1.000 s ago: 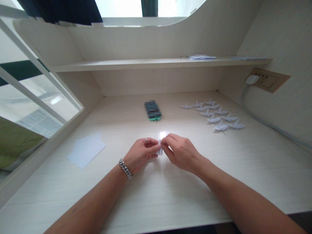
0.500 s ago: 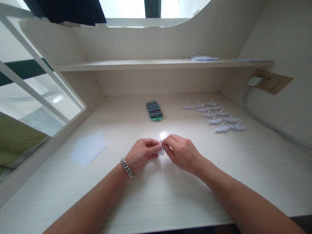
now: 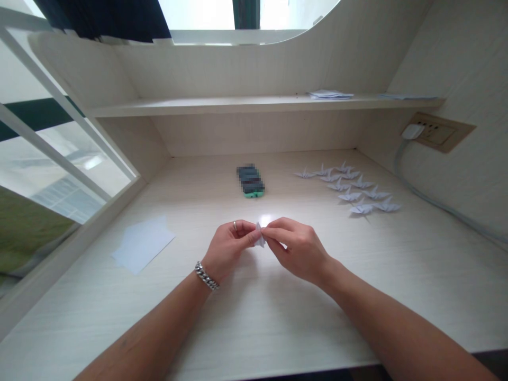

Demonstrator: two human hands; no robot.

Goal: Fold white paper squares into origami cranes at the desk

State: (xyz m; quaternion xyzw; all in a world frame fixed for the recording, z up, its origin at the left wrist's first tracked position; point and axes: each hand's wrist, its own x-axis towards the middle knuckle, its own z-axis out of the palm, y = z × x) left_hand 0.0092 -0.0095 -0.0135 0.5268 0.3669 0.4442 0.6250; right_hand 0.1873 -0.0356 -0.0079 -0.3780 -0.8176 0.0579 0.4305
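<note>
A small folded piece of white paper point(image 3: 259, 241) is held upright just above the desk, between my two hands. My left hand point(image 3: 231, 243), with a ring and a chain bracelet, pinches it from the left between thumb and fingers. From the right, the thumb and forefinger of my right hand point(image 3: 297, 246) close on its edge. Fingertips hide much of the paper, so its exact folds cannot be made out. Several white paper cranes point(image 3: 351, 194) stand in rows on the desk to the right, beyond my right hand.
Flat white paper sheets point(image 3: 143, 243) lie on the desk at left. A blurred dark object with a green end point(image 3: 251, 181) rests toward the back. More papers point(image 3: 330, 95) sit on the shelf point(image 3: 238, 106). A cable point(image 3: 432, 200) runs from the wall socket point(image 3: 444, 133) along the right side.
The folded paper has turned a little and risen slightly in my fingers. My left hand's fingers have shifted on it, and my right hand's pinch has moved slightly left.
</note>
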